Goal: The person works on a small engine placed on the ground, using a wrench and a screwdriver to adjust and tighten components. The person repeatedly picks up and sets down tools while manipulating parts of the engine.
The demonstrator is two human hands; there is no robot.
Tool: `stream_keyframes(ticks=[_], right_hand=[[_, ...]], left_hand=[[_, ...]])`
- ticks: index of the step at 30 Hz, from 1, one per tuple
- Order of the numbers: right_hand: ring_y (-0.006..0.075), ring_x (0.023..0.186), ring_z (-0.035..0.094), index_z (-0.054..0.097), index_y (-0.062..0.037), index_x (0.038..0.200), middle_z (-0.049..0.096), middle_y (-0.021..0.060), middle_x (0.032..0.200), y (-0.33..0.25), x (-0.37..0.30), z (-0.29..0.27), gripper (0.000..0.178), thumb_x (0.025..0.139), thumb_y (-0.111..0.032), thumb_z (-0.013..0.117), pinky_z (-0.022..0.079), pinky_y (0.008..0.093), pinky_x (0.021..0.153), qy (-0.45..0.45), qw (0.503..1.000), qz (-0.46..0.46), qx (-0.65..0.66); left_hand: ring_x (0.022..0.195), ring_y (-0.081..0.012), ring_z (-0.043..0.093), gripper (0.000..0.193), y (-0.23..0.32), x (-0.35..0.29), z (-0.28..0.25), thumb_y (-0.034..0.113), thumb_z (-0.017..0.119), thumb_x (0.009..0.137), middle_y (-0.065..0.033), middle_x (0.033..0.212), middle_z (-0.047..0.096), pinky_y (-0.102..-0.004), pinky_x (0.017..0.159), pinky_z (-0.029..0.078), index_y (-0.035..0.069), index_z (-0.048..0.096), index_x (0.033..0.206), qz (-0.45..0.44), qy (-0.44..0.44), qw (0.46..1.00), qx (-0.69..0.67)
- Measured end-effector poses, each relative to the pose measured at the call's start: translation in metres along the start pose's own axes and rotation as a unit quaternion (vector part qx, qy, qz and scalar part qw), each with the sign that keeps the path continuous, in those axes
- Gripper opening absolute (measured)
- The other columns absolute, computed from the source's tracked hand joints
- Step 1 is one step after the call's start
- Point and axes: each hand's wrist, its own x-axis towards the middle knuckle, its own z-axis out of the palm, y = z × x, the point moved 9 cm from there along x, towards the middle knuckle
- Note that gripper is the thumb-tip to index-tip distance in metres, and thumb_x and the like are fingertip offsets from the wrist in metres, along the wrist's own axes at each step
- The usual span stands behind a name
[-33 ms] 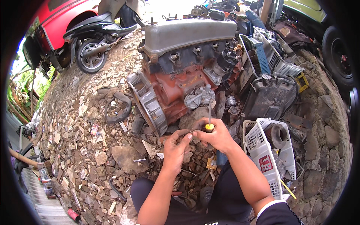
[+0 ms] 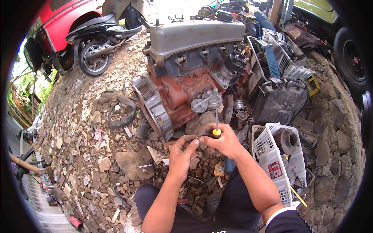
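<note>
A screwdriver (image 2: 217, 133) with a yellow-ended handle is held in my right hand (image 2: 225, 141). Its metal shaft points away from me, toward the grey metal fuel pump (image 2: 208, 101) on the side of the red-brown engine block (image 2: 180, 91). Whether the tip touches the pump I cannot tell. My left hand (image 2: 183, 151) is closed in a pinch, its fingertips meeting those of my right hand. Something tiny may be between them, too small to name. Both hands are in front of the engine, above the stony ground.
A small wrench (image 2: 145, 166) lies on a flat stone at the left. White plastic crates (image 2: 272, 155) with parts stand at the right, near a dark jerrycan-like container (image 2: 280, 101). Behind on the left is a parked motorbike (image 2: 97, 46). Rubble covers the ground.
</note>
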Motion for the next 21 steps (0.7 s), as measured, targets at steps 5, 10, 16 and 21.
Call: stream_keyframes(ticks=[5, 10, 16, 21], right_hand=[[0.0077, 0.056, 0.055, 0.07, -0.0001, 0.097, 0.061, -0.0005, 0.071, 0.001, -0.001, 0.005, 0.011, 0.091, -0.006, 0.077, 0.043, 0.0245, 0.051, -0.014, 0.998, 0.015, 0.053], [0.0077, 0.056, 0.055, 0.071, 0.0003, 0.097, 0.062, -0.0005, 0.071, -0.001, -0.003, 0.005, 0.012, 0.091, -0.007, 0.078, 0.043, 0.0246, 0.051, -0.027, 0.998, 0.023, 0.056], [0.0065, 0.057, 0.055, 0.074, 0.0019, 0.102, 0.064, 0.0, 0.071, -0.003, -0.004, -0.005, 0.017, 0.089, -0.006, 0.081, 0.043, 0.0233, 0.05, 0.011, 1.0, -0.02, -0.003], [0.0047, 0.056, 0.055, 0.077, -0.0002, 0.102, 0.063, -0.0021, 0.065, -0.019, -0.01, -0.008, 0.016, 0.088, -0.008, 0.081, 0.041, 0.0232, 0.05, 0.05, 0.996, -0.055, -0.047]], left_hand=[[0.061, -0.0019, 0.04, 0.025, 0.008, -0.001, -0.008, 0.018, 0.075, 0.097, 0.0076, 0.074, 0.052, -0.0224, 0.055, 0.03, -0.002, 0.069, 0.111, 0.047, 0.003, 0.994, 0.096], [0.061, -0.0033, 0.041, 0.022, 0.005, 0.0, -0.007, 0.016, 0.074, 0.097, 0.006, 0.074, 0.053, -0.0231, 0.055, 0.031, -0.002, 0.068, 0.108, 0.021, -0.03, 0.999, 0.017], [0.058, -0.0068, 0.036, 0.018, 0.005, 0.004, 0.001, 0.016, 0.073, 0.097, 0.0056, 0.065, 0.044, -0.0273, 0.058, 0.032, 0.001, 0.066, 0.105, 0.016, -0.024, 0.999, -0.034], [0.06, -0.0032, 0.038, 0.017, 0.004, 0.011, 0.008, 0.012, 0.074, 0.096, 0.0071, 0.068, 0.045, -0.0241, 0.055, 0.031, 0.0, 0.068, 0.107, 0.051, -0.044, 0.994, -0.081]])
